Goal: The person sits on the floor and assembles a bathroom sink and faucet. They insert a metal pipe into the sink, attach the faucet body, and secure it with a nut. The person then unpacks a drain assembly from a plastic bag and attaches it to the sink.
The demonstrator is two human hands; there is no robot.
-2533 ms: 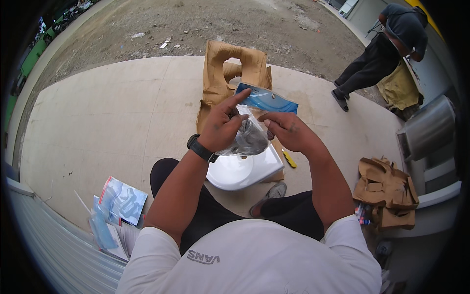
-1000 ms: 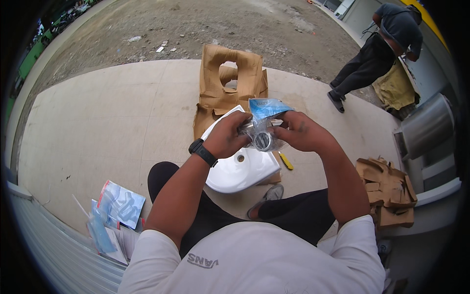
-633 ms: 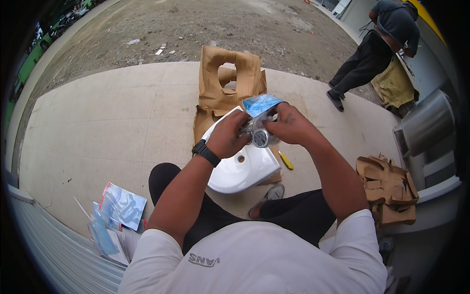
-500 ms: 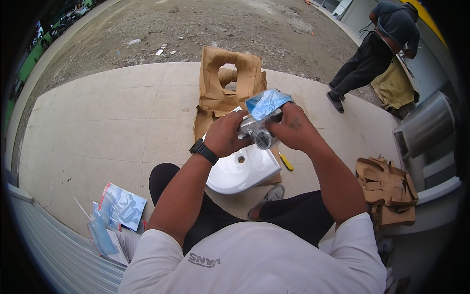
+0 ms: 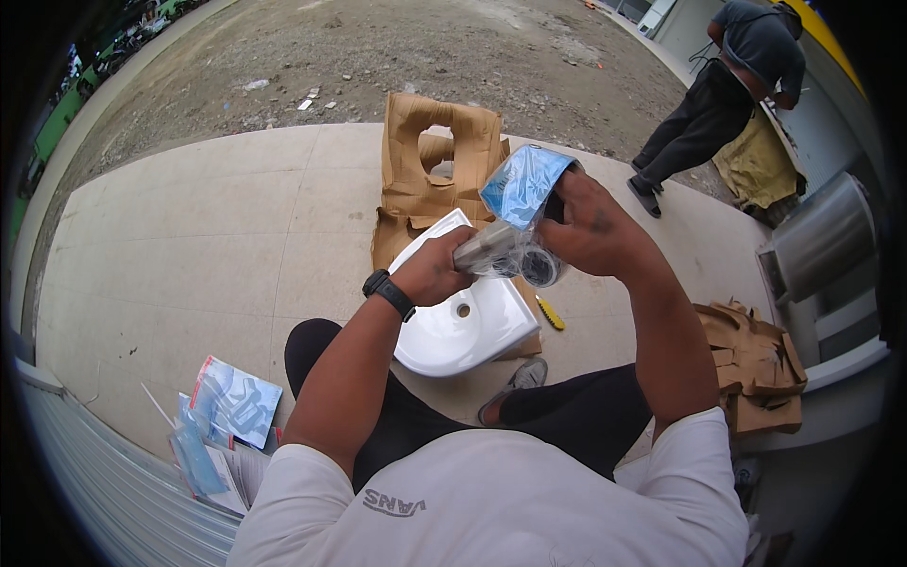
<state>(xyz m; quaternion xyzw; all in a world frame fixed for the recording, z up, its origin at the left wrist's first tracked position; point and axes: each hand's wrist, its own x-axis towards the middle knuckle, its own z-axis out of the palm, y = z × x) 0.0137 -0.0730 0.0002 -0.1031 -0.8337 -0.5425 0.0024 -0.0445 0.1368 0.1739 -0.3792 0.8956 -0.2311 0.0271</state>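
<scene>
Over a white ceramic washbasin (image 5: 449, 342) I hold a chrome pipe fitting (image 5: 486, 248), perhaps a sink drain trap, in clear plastic wrap. My left hand (image 5: 433, 272), with a black watch at its wrist, is closed round the tube end. My right hand (image 5: 597, 229) grips the clear plastic bag (image 5: 539, 266) by its blue printed header (image 5: 525, 185); some fingertips are hidden behind the package. A round pipe end shows through the plastic below the right hand. The basin lies on the tiled floor, its drain hole facing up.
Shaped brown cardboard (image 5: 402, 170) stands beyond the basin. A yellow utility knife (image 5: 550, 313) lies to its right. Blue printed packages (image 5: 236, 402) and papers are at left, more cardboard (image 5: 756, 364) at right. A person (image 5: 727, 99) stands far right near a metal cylinder (image 5: 827, 241).
The right hand has shifted right and turned, lifting the blue header. The fitting has come slightly lower and now shows more of its tube beside the left hand.
</scene>
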